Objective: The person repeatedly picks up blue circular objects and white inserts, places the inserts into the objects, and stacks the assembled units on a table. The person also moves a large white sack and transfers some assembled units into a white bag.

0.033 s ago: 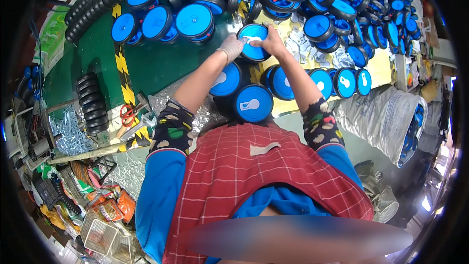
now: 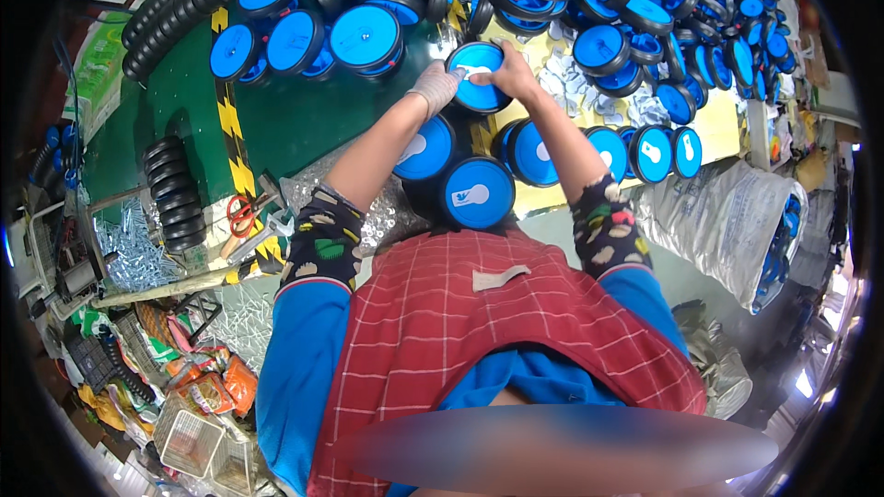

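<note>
A blue wheel with a black tyre (image 2: 481, 98) is held between my two hands, its flat blue face turned up. My left hand (image 2: 434, 90), in a pale glove, grips the wheel's left edge. From the right, my bare right hand (image 2: 516, 75) wraps the rim, its thumb pressed on the face beside a whitish sticker (image 2: 476, 71). Just below stand more blue wheels bearing similar stickers, among them a near one (image 2: 479, 205) and one behind my left forearm (image 2: 426, 149). Loose whitish stickers (image 2: 564, 90) lie scattered right of my right hand.
Blue wheels (image 2: 366, 37) heap along the far side of the green table (image 2: 304, 115). Left are stacked black tyres (image 2: 172, 193), screws (image 2: 133, 248) and red-handled scissors (image 2: 241, 216). A white woven sack (image 2: 714, 225) holding blue parts lies at the right.
</note>
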Tool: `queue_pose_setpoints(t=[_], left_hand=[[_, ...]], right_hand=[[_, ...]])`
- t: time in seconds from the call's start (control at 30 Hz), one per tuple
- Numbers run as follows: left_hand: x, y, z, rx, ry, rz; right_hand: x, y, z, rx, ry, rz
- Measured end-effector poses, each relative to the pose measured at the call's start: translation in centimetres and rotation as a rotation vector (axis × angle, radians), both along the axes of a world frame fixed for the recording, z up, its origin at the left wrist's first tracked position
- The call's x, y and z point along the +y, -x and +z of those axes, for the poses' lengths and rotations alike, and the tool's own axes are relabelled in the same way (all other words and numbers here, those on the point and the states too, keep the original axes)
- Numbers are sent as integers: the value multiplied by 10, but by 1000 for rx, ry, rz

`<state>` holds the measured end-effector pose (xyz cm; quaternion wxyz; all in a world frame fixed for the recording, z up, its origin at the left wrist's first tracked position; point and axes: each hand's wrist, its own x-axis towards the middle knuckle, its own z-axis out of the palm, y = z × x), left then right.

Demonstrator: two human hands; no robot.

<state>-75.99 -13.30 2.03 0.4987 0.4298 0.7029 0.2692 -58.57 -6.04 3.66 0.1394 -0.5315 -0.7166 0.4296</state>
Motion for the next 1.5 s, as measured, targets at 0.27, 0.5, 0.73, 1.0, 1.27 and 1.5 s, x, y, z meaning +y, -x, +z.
queue_pose_setpoints(t=[0.27, 0.5, 0.73, 1.0, 1.27, 1.5], left_hand=[[-6, 7, 10, -506, -32, 91], [-6, -3, 50, 823, -389, -860], [-4, -7, 78, 847, -149, -1004], [-24, 0, 64, 865, -101, -997], [-49, -36, 37, 976, 5, -1039], [-64, -36, 106, 619, -13, -1212]], right_hand=[[23, -36, -35, 182, 204, -35], [65, -80, -71, -150, -607, 362], [70, -74, -99, -262, -534, 437], [39, -77, -14, 393, -50, -128], [-15, -29, 31, 716, 79, -313], [-53, -35, 5, 219, -338, -73]])
